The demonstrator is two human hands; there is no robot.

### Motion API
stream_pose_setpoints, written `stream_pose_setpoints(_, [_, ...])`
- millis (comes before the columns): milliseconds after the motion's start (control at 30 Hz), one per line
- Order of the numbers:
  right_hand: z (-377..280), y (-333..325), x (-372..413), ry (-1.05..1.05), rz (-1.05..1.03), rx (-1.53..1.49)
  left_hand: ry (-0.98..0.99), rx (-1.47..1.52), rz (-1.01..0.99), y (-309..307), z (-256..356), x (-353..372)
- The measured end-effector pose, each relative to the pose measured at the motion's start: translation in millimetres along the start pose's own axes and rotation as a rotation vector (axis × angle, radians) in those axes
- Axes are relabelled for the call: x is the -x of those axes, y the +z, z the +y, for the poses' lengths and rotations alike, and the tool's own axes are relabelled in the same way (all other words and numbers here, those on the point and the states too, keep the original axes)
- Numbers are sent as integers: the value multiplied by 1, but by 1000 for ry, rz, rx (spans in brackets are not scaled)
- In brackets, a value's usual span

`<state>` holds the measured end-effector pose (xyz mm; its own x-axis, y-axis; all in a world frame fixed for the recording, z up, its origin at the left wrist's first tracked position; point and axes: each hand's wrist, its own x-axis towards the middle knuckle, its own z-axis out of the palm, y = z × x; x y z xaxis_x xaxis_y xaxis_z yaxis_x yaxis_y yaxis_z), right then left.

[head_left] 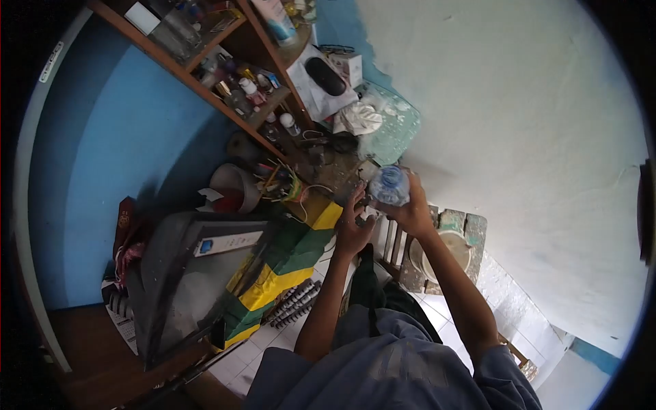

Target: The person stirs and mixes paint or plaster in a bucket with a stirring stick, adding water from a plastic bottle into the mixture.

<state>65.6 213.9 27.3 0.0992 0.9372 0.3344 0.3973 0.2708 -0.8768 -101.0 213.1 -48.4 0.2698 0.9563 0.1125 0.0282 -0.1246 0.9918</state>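
Note:
A clear plastic bottle with a bluish top [389,184] is in my right hand [415,213], whose fingers wrap round its side. My left hand [353,229] is just left of the bottle, its fingers stretched up and apart. Both hands are over the near end of a cluttered desk top [335,171]. Close to my left hand stands a holder full of pens and sticks [290,188], with a pale cord beside it. Past the bottle lies a pale green translucent plastic piece [396,126] with crumpled white plastic [359,118] on it.
At the left, a dark monitor-like panel [198,280] leans by a green and yellow cloth [280,266]. A wooden shelf [253,41] holds several small bottles. A worn stool [471,232] with a round tub [447,253] stands at my right by the wall.

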Motion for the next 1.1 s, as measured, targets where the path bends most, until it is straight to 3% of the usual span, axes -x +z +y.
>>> stream_pose_setpoints(100, [29,44,-38,-78,-20,42,-18,-176,75,-17,-14,-30])
stream_pose_setpoints(200, [60,85,-67,-77,-36,33,-3,-106,193,-37,-37,-61])
stream_pose_setpoints(233, [63,95,-76,-76,-37,27,-166,-149,176,-46,-30,-69])
stream_pose_setpoints(500, [68,128,-101,-2,-125,-32,-163,-159,255,-73,-60,-86])
stream_pose_setpoints(733, [70,130,-91,-41,-100,-45,-55,-306,217,-73,-90,-81])
stream_pose_setpoints(967, [61,124,-81,7,-116,-94,-205,-565,80,-84,-104,-82])
stream_pose_setpoints(1100, [35,66,-43,41,-72,6,-156,-312,219,-69,-78,-82])
